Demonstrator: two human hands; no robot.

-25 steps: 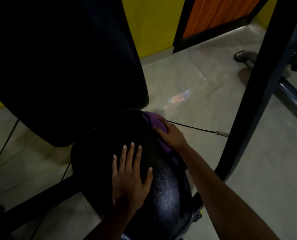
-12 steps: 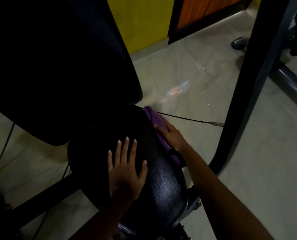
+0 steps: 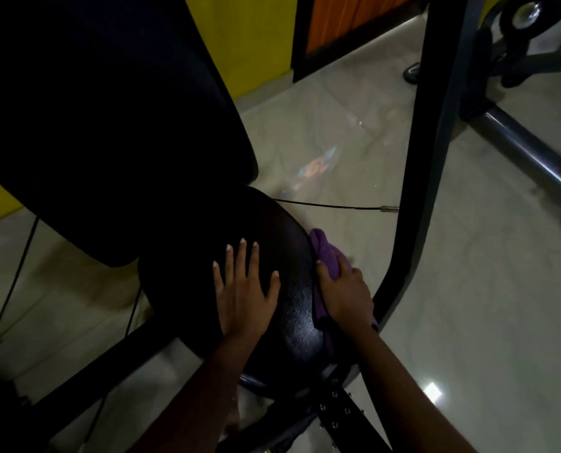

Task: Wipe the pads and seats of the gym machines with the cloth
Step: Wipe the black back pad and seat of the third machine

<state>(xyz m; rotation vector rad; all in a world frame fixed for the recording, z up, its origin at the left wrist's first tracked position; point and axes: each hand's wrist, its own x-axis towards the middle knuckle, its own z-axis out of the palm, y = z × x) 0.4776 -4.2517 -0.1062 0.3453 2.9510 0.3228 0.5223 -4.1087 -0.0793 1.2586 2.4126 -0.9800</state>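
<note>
Cloth, purple and bunched, is found right of the frame's centre, pressed against the right edge of the seat. It is judged to be light, soft and limp, so it is easily folded round the curved edge, and it is best taken as a wad under the palm with the fingers closed over it; a loose tail hangs below the wrist and could snag. The seat's black, shiny, pebbled cover is judged to be firm and a little slick, so steady pressure is needed.

The cloth is gripped by the right hand, with the thumb laid on the seat's rim. The left hand is spread flat on the seat's top, fingers straight and apart, nothing held. The hands are close together but not touching.

Compared with a second ago, the cloth has been drawn from the seat's far right corner, near the back pad, down along the right edge towards the frame's bottom. The left hand's place on the seat is unchanged. More of the machine at upper right is now seen beyond the upright.
</note>
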